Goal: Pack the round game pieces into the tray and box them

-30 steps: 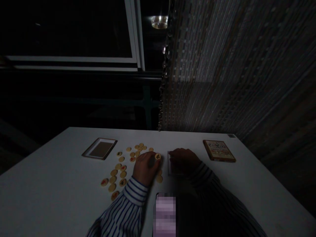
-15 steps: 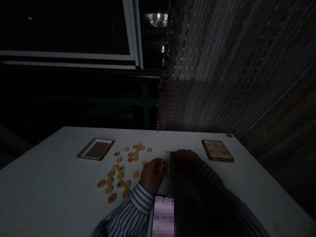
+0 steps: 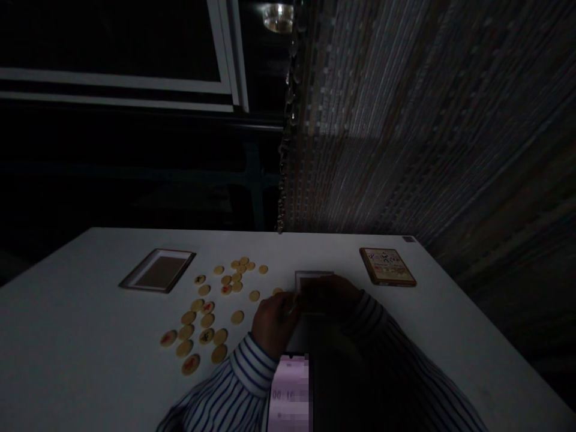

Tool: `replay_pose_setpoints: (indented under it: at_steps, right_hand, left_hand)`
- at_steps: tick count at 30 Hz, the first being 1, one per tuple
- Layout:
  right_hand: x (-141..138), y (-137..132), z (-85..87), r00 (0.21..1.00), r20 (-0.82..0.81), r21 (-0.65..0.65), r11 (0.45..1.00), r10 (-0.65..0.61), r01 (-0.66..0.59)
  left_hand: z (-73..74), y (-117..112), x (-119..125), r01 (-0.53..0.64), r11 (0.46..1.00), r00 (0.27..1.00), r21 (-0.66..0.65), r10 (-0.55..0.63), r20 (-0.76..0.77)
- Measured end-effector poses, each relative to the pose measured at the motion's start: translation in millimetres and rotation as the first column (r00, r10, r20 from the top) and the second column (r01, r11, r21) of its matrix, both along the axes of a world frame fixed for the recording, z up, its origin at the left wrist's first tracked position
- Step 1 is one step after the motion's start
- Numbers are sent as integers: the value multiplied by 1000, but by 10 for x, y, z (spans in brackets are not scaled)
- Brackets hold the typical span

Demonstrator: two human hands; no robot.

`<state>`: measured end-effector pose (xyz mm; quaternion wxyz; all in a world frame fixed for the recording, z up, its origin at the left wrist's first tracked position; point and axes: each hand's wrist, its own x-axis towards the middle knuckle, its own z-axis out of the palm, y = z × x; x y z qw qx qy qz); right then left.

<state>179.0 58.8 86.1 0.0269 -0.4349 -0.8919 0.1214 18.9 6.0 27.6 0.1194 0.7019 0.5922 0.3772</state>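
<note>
My left hand [image 3: 274, 323] is closed in a pinch on a round wooden Chinese chess piece [image 3: 296, 301], seen nearly edge-on. Close to its fingertips, my right hand [image 3: 332, 293] lies over a small tray [image 3: 314, 274] with a pale rim. Deep shadow hides the right fingers and most of the tray's inside, so what they touch is unclear. Many more chess pieces [image 3: 206, 336] are scattered left of my hands, some with red or black characters, others plain side up.
An open shallow box [image 3: 158, 270] lies at the back left of the white table [image 3: 81, 348]. At the right is a box with a printed lid [image 3: 387, 267]. A lit phone [image 3: 288, 393] is at the near edge. A string curtain [image 3: 382, 120] hangs behind.
The view has shifted slightly, so the table items appear further left. The pinched piece has turned edge-on, nearer the right hand. Another loose piece now shows just above my left hand.
</note>
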Motion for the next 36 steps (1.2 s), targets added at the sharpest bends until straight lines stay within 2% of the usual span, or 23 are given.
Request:
replay_pose_setpoints:
  at_steps: [5, 9, 13, 17, 22, 27, 32, 36]
  right_hand:
    - [-41, -20, 25, 996, -87, -77, 997, -12, 5]
    - [-55, 7, 15, 996, -90, -104, 994, 14, -23]
    - [-53, 16, 44, 996, -26, -73, 994, 79, -81]
    - [-18, 0, 53, 991, -52, -12, 992, 123, -124]
    - [18, 24, -42, 985, -131, -2, 994, 109, -110]
    - [-30, 13, -92, 992, -123, 57, 998, 40, -33]
    - [-51, -70, -67, 989, -107, 148, 986, 97, -81]
    - [-17, -99, -66, 978, -140, 229, 966, 152, -117]
  left_hand:
    - [26, -16, 12, 10, 999, 1000, 32, -10, 2]
    - [38, -15, 23, 13, 1000, 999, 11, -13, 30]
    - [10, -6, 26, 77, 992, 976, -100, -54, 212]
    - [38, -1, 23, 133, 971, 898, -196, -35, 438]
    - [143, 9, 29, 175, 949, 777, -262, 30, 629]
    - [194, 21, 38, 158, 943, 660, -293, 120, 742]
    - [206, 25, 26, 188, 932, 580, -311, 150, 801]
    - [174, 26, 32, 225, 924, 550, -308, 141, 823]
